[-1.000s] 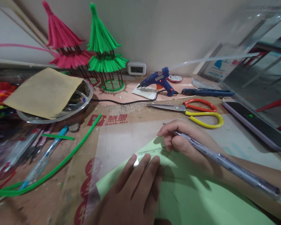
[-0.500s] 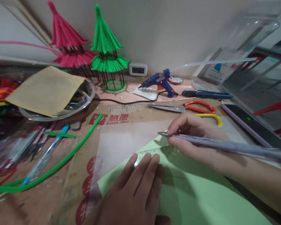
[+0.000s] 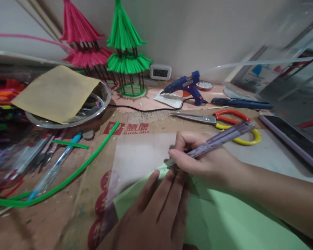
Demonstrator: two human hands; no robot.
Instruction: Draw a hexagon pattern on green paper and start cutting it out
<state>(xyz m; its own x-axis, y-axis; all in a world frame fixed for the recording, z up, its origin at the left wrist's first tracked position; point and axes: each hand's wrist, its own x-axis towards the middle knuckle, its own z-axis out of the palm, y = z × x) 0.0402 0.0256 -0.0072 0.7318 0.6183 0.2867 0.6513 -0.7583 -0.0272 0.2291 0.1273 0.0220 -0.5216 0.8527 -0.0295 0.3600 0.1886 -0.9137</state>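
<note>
My right hand [image 3: 211, 163] grips a pale purple pen [image 3: 221, 139], its tip down near the upper edge of a light green sheet of paper [image 3: 240, 218]. Flat on that sheet lies my left hand [image 3: 156, 211], fingers stretched out and slightly apart, pressing it down. The pen tip is close beside the left fingertips. A clear ruler under those fingers is almost wholly hidden now. Beneath the green paper are a white sheet [image 3: 143, 149] and a piece of printed brown cardboard [image 3: 91, 180].
Scissors [image 3: 198, 118], a blue glue gun [image 3: 184, 85], a utility knife [image 3: 240, 103] and a phone [image 3: 292, 142] lie beyond my hands. Pink [image 3: 80, 31] and green [image 3: 125, 34] pipe-cleaner pavilions stand at the back. Leftward are a metal bowl [image 3: 108, 95], pens [image 3: 59, 163] and a green pipe cleaner [image 3: 94, 156].
My right hand has moved left and down, bringing the pen tip to the left fingertips, and the pen now stands steeper. The view has shifted slightly; my left hand stays on the paper.
</note>
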